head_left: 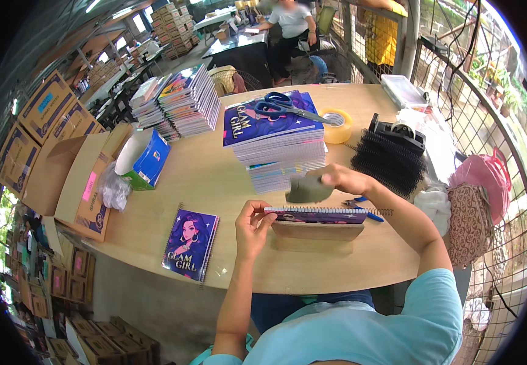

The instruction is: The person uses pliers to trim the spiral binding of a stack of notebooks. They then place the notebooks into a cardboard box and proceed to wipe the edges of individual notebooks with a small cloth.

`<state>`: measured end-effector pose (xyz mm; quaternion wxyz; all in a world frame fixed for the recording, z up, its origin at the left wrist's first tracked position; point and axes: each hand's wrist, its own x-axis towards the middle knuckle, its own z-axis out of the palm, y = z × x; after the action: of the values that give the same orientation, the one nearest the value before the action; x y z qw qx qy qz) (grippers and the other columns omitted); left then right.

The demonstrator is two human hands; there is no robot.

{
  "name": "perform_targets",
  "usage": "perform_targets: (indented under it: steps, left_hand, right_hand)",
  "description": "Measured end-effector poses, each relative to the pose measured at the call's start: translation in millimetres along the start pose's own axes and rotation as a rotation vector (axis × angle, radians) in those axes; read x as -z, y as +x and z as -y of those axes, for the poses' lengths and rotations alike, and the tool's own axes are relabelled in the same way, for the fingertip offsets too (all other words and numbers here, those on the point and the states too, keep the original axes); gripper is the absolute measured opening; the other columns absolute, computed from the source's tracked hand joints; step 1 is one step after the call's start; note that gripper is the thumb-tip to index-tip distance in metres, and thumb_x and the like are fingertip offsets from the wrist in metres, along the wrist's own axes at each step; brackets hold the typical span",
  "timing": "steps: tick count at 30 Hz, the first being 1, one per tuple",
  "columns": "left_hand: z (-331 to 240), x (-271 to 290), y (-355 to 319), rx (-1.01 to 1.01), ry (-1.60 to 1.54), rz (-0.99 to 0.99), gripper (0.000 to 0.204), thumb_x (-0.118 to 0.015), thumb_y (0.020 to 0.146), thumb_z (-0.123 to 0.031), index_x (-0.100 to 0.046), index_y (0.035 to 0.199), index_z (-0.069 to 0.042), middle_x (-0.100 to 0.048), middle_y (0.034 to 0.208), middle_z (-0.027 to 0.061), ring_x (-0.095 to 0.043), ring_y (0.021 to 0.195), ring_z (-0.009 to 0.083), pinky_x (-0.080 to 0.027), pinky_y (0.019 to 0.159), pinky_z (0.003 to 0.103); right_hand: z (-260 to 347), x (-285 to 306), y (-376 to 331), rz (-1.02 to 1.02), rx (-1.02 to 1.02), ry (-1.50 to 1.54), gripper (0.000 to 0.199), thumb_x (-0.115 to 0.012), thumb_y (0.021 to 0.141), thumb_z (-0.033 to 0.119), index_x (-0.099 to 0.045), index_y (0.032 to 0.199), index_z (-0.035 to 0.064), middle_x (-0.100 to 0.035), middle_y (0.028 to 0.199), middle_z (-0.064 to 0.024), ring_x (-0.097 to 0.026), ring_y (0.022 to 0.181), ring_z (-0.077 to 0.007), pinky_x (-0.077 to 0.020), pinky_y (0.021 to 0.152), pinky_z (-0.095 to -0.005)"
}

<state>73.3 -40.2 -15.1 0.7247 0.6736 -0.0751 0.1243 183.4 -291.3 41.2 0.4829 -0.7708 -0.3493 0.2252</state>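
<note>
A purple-covered notebook (321, 214) stands on its edge in front of me, its bound side up, with a dark spiral coil (387, 212) sticking out past the right end. My left hand (254, 226) pinches the notebook's left end. A brown cardboard-like piece (318, 231) is against its near side. Above the bound edge, my right hand (344, 178) grips a grey-green flat piece (309, 190), somewhat blurred; its exact kind is unclear. Blue-handled pliers (373, 215) lie beyond the coil, partly hidden by my right forearm.
A spiral notebook (190, 243) lies at left. Scissors (283, 109) rest on a tall notebook stack (284, 155), beside tape (335, 126). Black coils (388, 161) lie right. A blue box (154, 159), cartons (84, 194) and another stack (193, 100) stand left. A person (291, 24) sits beyond.
</note>
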Motion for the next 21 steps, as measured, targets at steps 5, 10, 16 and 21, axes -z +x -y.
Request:
perform_targets:
  steps: [5,10,16,21]
  left_hand:
    - [-4.2,3.9,5.9,-0.013,-0.005,-0.021,0.045,-0.077,0.077,0.003,-0.051,0.114,-0.003,-0.052,0.108,0.0062,-0.06,0.084,0.012,-0.053,0.083,0.028]
    - [-10.4,0.4,9.1,-0.022,-0.078,-0.065,0.059,-0.079,0.074,0.004,-0.047,0.123,-0.005,-0.047,0.117,0.0082,-0.06,0.082,0.0112,-0.054,0.077,0.025]
    - [4.9,9.9,7.2,-0.09,-0.058,0.03,0.038,-0.075,0.079,0.004,-0.054,0.11,-0.002,-0.056,0.106,0.0059,-0.062,0.082,0.0118,-0.052,0.08,0.027]
    - [-2.2,6.2,4.5,-0.062,0.019,-0.007,0.014,-0.071,0.084,0.001,-0.06,0.092,-0.001,-0.061,0.085,0.001,-0.059,0.081,0.009,-0.048,0.075,0.024]
  right_hand:
    - [-1.0,-11.4,13.2,0.047,0.051,0.169,0.061,-0.052,0.091,0.05,-0.066,0.108,-0.0063,-0.066,0.102,-0.0161,-0.061,0.094,-0.0268,-0.0476,0.082,-0.0394]
    - [13.6,-3.4,26.3,0.045,0.012,-0.287,0.057,-0.05,0.093,0.048,-0.063,0.091,-0.0082,-0.062,0.088,-0.0116,-0.058,0.08,-0.0237,-0.0451,0.078,-0.04]
    - [18.6,-4.6,32.4,0.026,0.073,-0.24,0.059,-0.056,0.09,0.048,-0.066,0.102,-0.0086,-0.064,0.095,-0.0161,-0.06,0.085,-0.0276,-0.0487,0.077,-0.0368]
    - [10.3,13.6,8.9,0.268,0.422,1.063,0.047,-0.052,0.093,0.04,-0.068,0.108,-0.0014,-0.065,0.11,-0.021,-0.062,0.101,-0.0342,-0.0536,0.081,-0.0469]
